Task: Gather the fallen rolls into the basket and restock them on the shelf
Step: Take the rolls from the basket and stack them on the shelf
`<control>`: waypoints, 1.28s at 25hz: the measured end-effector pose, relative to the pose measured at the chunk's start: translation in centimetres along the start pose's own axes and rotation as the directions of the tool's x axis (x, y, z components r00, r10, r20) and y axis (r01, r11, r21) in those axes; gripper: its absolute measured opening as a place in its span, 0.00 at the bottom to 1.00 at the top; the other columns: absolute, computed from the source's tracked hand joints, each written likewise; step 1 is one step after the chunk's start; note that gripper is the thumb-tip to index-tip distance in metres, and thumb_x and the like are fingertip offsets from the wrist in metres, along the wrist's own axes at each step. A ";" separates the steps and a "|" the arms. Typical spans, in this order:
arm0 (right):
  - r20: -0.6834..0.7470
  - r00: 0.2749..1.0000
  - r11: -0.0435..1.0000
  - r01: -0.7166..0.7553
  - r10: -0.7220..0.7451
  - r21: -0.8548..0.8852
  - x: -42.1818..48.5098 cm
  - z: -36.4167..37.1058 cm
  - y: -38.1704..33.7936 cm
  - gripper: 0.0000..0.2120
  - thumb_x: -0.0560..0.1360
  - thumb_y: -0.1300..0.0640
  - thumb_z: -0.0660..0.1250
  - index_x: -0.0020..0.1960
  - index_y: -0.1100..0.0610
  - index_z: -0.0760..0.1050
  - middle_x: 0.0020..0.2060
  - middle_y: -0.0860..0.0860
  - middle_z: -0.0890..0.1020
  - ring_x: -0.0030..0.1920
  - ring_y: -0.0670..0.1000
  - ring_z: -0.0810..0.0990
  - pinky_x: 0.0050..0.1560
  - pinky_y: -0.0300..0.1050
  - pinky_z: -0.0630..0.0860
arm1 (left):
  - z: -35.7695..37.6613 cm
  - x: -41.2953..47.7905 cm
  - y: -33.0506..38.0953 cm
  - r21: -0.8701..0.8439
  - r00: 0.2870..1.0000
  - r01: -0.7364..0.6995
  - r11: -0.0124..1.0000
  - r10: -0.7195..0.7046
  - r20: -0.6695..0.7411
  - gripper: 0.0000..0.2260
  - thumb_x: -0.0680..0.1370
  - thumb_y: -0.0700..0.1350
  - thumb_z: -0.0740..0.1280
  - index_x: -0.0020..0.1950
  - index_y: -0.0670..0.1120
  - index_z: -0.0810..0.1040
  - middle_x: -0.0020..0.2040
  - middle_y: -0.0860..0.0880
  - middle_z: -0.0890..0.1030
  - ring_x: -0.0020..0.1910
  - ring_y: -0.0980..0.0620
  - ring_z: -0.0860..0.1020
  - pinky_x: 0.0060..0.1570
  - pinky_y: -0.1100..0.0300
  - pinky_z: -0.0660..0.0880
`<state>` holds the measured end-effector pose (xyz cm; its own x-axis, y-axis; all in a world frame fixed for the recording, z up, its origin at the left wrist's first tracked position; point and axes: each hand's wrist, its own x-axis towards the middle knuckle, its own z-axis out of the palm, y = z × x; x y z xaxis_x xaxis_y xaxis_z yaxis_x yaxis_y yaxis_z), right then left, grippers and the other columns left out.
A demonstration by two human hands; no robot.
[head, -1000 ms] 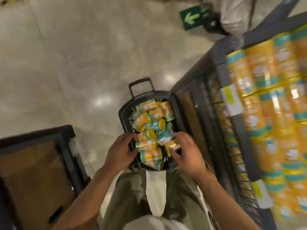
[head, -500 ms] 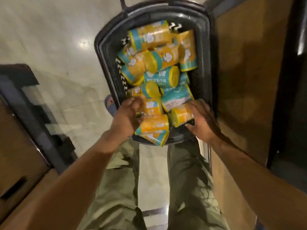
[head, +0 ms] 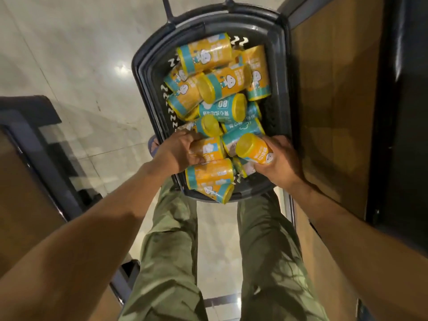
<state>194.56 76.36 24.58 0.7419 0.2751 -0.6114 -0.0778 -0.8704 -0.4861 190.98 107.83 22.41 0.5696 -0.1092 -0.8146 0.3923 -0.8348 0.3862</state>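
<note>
Head view, looking straight down: a dark basket (head: 231, 18) sits on the pale floor (head: 69, 54) between the person's legs and the far edge of the picture, heaped with orange-and-teal rolls (head: 222, 82) lying crosswise on one another. A brown shelf (head: 331, 100) runs just beside its right wall.

Both hands are in the near end of the heap. The left hand (head: 178, 151) has its fingers curled over the left roll (head: 210, 149), which lies flat among its neighbours; how far round the thumb reaches is hidden. The right hand (head: 280, 161) wraps closed round the lower half of the right roll (head: 252, 149), tilted up so that its yellow cap faces the camera, clear of the rolls beneath.

The gathering looks finished, and these two seem to be coming out for restocking.

The main risk is the edge roll (head: 217, 192), which juts over the basket's near rim, just below the left hand. It seems to rest partly on the roll above it. Pulling the left roll out could shift that support and tip the edge roll onto the floor. The heap is loose and rounded, so any roll drawn from under others may set several sliding toward the near rim. The wrappers look glossy, so a one-handed hold may slip during the swing to the shelf.
</note>
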 end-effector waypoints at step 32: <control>-0.698 0.636 0.856 0.112 0.329 0.505 -26.1 -39.7 -21.7 0.32 0.65 0.40 0.79 0.65 0.42 0.70 0.57 0.40 0.78 0.56 0.43 0.79 0.53 0.42 0.76 | -35.3 -32.5 38.1 -0.008 0.756 -0.589 0.808 0.548 -0.359 0.32 0.58 0.54 0.81 0.62 0.56 0.78 0.56 0.57 0.82 0.52 0.59 0.81 0.56 0.59 0.79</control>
<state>203.33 71.85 75.84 0.9110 -0.3967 -0.1128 -0.3202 -0.5080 -0.7996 212.90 98.56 78.87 0.9045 -0.3461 -0.2492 -0.0128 -0.6060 0.7954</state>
